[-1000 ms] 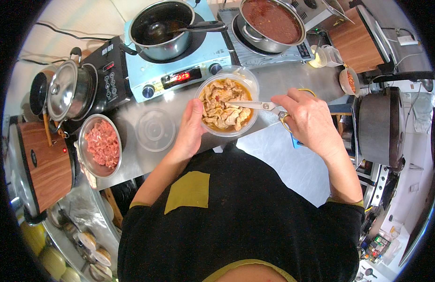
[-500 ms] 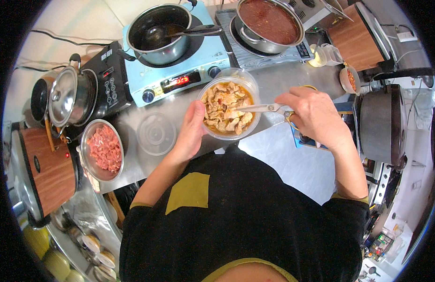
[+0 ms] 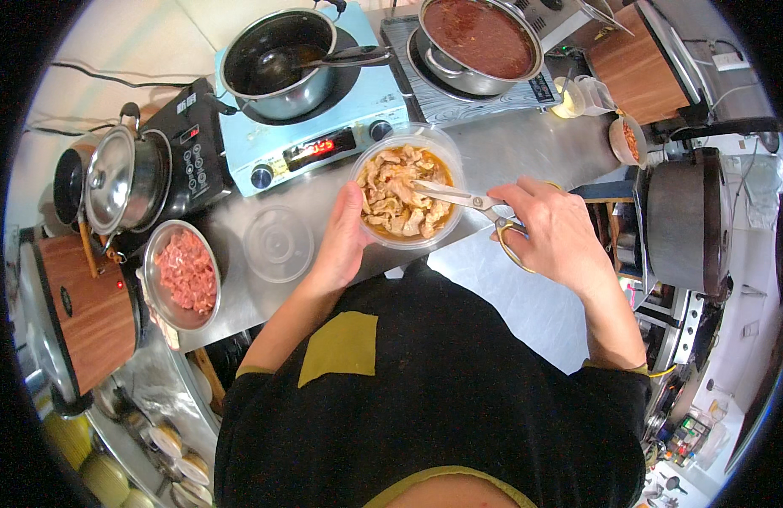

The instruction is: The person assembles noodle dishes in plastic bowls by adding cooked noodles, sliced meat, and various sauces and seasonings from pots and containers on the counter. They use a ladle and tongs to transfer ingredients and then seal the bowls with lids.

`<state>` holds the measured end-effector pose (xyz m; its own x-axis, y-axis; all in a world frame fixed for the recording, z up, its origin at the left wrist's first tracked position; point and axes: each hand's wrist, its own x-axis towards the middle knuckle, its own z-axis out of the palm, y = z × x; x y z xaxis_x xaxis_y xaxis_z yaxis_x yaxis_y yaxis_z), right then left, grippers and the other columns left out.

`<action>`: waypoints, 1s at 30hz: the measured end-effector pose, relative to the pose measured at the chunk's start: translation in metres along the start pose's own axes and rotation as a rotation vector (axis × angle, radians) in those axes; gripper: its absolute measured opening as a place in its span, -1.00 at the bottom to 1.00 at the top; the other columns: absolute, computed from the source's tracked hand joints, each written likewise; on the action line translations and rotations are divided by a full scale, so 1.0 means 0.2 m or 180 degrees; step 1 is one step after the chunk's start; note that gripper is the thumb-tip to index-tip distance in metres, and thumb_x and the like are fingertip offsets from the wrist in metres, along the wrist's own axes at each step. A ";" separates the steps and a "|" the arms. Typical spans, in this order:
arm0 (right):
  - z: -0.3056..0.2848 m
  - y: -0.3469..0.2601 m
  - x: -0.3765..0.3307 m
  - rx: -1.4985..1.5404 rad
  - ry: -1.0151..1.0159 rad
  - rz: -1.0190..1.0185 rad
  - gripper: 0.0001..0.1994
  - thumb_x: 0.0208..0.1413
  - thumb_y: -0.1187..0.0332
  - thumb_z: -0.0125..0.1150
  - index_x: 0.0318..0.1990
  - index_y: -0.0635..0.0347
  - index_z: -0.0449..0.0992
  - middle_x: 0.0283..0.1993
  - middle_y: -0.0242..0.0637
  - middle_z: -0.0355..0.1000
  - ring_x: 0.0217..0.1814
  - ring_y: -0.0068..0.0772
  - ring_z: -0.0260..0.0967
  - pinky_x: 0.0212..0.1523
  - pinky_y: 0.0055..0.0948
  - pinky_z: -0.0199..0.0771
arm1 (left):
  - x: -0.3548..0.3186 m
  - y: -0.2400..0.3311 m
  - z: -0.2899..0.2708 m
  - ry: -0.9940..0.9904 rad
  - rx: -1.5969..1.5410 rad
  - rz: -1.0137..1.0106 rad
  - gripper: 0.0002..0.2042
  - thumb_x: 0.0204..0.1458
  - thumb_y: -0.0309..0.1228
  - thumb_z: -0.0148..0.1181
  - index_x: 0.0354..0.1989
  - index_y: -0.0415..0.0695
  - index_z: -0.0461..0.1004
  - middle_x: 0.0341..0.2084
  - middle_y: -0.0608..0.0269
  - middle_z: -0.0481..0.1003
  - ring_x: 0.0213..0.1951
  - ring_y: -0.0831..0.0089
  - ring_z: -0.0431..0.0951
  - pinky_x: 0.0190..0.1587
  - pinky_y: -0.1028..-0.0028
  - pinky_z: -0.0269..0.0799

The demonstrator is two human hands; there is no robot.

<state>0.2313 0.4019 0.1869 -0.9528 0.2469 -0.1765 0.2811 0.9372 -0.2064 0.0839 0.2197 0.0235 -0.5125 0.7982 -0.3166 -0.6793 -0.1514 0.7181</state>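
Note:
My left hand (image 3: 345,237) is closed round the left side of a clear plastic tub (image 3: 398,244), its thumb up by the rim. Sliced cooked meat (image 3: 404,199) in orange-brown, oily broth fills the tub. From the right, my right hand (image 3: 551,230) grips scissors (image 3: 456,198) by their gold-edged handles. The blades reach over the rim, and their tips are in among the meat slices. Left of the tub, a round clear plastic lid (image 3: 278,243) lies on the steel counter (image 3: 324,199).
A metal bowl of raw chopped meat (image 3: 186,278) stands left. Behind, a pot with a ladle (image 3: 277,72) sits on a blue induction cooker (image 3: 341,165), beside a pot of red sauce (image 3: 479,42). A lidded pot (image 3: 112,182) stands far left; a large dark pot (image 3: 683,224) is right.
My right hand has moved a little left and down, and the scissors now slant, tips toward the upper left. My left hand still holds the tub in nearly the same place.

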 end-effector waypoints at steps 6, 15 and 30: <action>0.09 -0.04 0.00 -0.0137 0.0152 -0.0118 -0.67 -0.26 0.41 0.29 -0.23 0.14 0.44 -0.41 -0.20 0.34 -0.32 -0.08 0.41 -0.34 -0.20 0.42 | 0.00 0.02 0.02 0.0007 -0.0054 0.0022 -0.38 0.16 0.10 -0.22 0.20 -0.17 0.09 0.12 0.12 0.26 0.13 0.31 0.32 0.06 0.14 0.37; 0.02 -0.03 0.16 -0.0388 0.0425 -0.0229 -0.63 -0.25 0.46 0.29 -0.17 0.16 0.44 -0.40 -0.22 0.31 -0.30 -0.13 0.39 -0.34 -0.26 0.40 | -0.02 0.03 0.01 -0.0014 0.0204 0.0145 -0.38 0.15 0.09 -0.17 0.16 -0.20 0.11 0.09 0.10 0.27 0.12 0.35 0.32 0.09 0.24 0.33; 0.10 0.15 -0.01 0.0706 0.0758 0.0619 -0.61 -0.24 0.37 0.34 -0.14 0.12 0.49 -0.35 -0.22 0.42 -0.39 -0.22 0.39 -0.36 -0.31 0.40 | -0.07 0.02 -0.21 0.0244 0.0034 0.0412 -0.46 0.24 -0.04 -0.29 0.20 -0.25 0.11 0.12 0.10 0.27 0.13 0.37 0.31 0.16 0.34 0.24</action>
<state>0.2441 0.4248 0.1618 -0.8718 0.4898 -0.0097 0.4525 0.7975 -0.3989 0.0660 0.1836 0.0052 -0.6344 0.7254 -0.2672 -0.5996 -0.2436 0.7624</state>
